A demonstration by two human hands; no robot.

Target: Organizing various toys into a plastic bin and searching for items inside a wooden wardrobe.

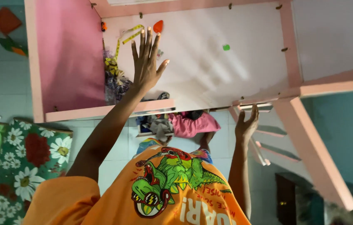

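My left hand (pixel 146 62) lies flat on a white board (pixel 209 71) with its fingers spread, and it holds nothing. Just beyond its fingertips lie a yellow measuring tape (pixel 129 36) and a small orange-red piece (pixel 158 26). A bundle of purple and yellow scraps (pixel 114 79) sits left of the wrist, against a pink side panel (pixel 68 54). My right hand (pixel 246 125) reaches up under the board's near edge (pixel 264 98) and curls its fingers around the pink rail there. My orange shirt with a green dinosaur print (pixel 164 183) fills the bottom of the view.
A small green bit (pixel 226 47) lies on the board's middle. Pink cloth (pixel 193 124) and grey fabric (pixel 159 127) lie on the tiled floor below the board. A flowered mat (pixel 30 154) is at the left. A slanted pink leg (pixel 314 154) and a dark object (pixel 289 200) stand at the right.
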